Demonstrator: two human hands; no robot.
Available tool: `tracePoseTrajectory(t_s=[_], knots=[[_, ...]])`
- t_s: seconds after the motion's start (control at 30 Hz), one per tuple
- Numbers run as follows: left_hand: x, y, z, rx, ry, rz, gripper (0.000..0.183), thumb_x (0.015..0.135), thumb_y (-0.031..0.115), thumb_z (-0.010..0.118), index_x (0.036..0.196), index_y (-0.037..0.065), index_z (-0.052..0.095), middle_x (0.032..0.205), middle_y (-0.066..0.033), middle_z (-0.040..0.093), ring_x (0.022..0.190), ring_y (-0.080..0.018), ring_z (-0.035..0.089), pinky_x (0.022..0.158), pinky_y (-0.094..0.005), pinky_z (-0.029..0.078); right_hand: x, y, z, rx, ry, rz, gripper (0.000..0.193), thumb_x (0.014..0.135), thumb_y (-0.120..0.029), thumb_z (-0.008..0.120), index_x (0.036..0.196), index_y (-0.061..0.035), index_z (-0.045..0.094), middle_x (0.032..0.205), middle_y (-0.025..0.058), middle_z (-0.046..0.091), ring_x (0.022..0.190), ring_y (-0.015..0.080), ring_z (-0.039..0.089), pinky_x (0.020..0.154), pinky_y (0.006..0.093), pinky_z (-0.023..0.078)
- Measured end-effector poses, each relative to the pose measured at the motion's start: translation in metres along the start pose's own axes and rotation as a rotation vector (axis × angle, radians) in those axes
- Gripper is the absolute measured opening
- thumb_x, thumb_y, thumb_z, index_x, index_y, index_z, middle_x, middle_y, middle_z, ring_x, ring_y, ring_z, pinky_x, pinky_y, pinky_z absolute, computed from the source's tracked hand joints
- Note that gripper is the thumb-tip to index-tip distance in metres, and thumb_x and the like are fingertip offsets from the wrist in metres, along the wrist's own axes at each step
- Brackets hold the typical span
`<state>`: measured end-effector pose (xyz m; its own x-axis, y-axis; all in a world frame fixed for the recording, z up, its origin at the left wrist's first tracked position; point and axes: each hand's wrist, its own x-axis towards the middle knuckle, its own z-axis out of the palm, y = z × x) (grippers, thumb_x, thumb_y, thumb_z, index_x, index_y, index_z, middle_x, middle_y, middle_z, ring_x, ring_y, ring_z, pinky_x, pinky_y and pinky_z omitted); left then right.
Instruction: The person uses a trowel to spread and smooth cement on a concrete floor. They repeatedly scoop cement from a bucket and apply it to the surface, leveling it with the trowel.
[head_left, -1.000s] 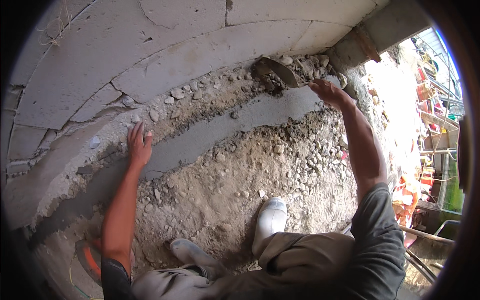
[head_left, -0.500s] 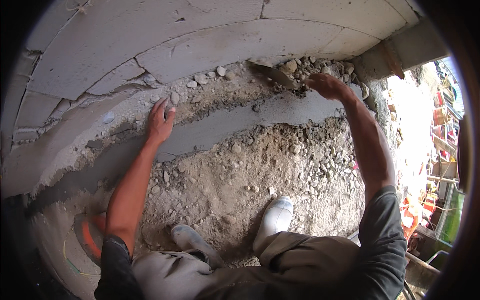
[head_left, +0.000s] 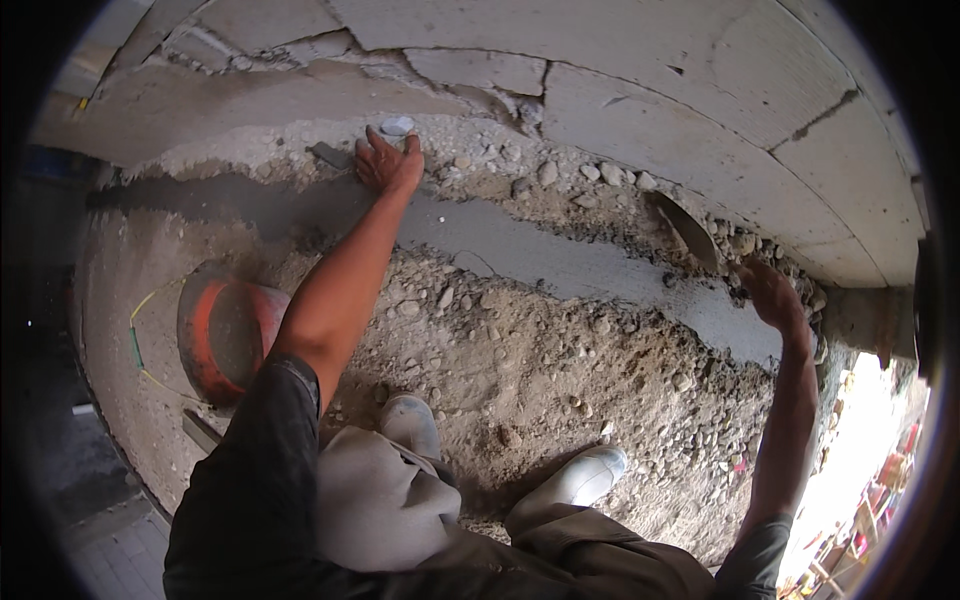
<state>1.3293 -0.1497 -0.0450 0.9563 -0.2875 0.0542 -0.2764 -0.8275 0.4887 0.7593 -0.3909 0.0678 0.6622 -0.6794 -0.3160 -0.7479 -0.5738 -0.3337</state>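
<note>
My right hand (head_left: pixel 770 294) is closed round the handle of a trowel (head_left: pixel 688 232). Its dark blade points up and left over the gravelly strip beside the wall. Most of the handle is hidden by my fingers. Farther left, my left hand (head_left: pixel 388 165) reaches toward a pale flat stone (head_left: pixel 397 126). Its fingers are apart, their tips close below the stone; whether they touch it I cannot tell. Smooth grey mortar (head_left: pixel 560 252) runs as a long band under both arms, with rough dark edges near the trowel.
A pale block wall (head_left: pixel 690 110) rises along the far side, with broken joints. Small stones (head_left: pixel 612 174) lie at its foot. An orange-and-black bucket (head_left: pixel 215 335) stands at left, with a thin yellow-green cord (head_left: pixel 135 330) near it. My white boots (head_left: pixel 590 475) rest on rubble-strewn soil.
My head view has swung left. My left hand has moved left along the strip, from the small stones to the pale flat stone. My right hand still holds the trowel near the right end.
</note>
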Motion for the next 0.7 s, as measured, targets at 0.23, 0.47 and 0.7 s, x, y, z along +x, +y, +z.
tracePoseTrajectory(t_s=[0.23, 0.47, 0.7], knots=[[0.032, -0.044, -0.01, -0.334, -0.007, -0.014, 0.07, 0.101, 0.052, 0.037, 0.149, 0.002, 0.035, 0.151, -0.0277, 0.036, 0.142, -0.0407, 0.031, 0.119, -0.0479, 0.023, -0.025, -0.096, -0.027, -0.363, -0.171, 0.006, 0.032, 0.104, -0.034, 0.046, 0.112, -0.0073, 0.062, 0.102, 0.012, 0.065, 0.075, 0.0235, 0.063, 0.067, 0.0422, 0.055], [0.046, -0.061, -0.008, -0.635, -0.106, 0.024, 0.069, 0.104, 0.052, 0.027, 0.143, -0.001, 0.045, 0.149, -0.0221, 0.044, 0.137, -0.0386, 0.041, 0.115, -0.0448, 0.03, 0.103, -0.269, 0.073, -0.108, -0.27, -0.307, 0.049, 0.106, -0.051, 0.032, 0.12, -0.0083, 0.051, 0.078, 0.008, 0.058, 0.062, 0.0173, 0.053, 0.062, 0.0347, 0.053], [0.056, -0.091, -0.01, -0.677, -0.162, 0.055, 0.071, 0.103, 0.055, 0.027, 0.15, 0.003, 0.037, 0.155, -0.0199, 0.036, 0.143, -0.0365, 0.032, 0.119, -0.0441, 0.021, 0.188, -0.373, 0.147, -0.156, -0.232, -0.299, 0.05, 0.107, -0.049, 0.029, 0.123, -0.0066, 0.05, 0.069, 0.004, 0.054, 0.047, 0.0113, 0.04, 0.039, 0.029, 0.04]])
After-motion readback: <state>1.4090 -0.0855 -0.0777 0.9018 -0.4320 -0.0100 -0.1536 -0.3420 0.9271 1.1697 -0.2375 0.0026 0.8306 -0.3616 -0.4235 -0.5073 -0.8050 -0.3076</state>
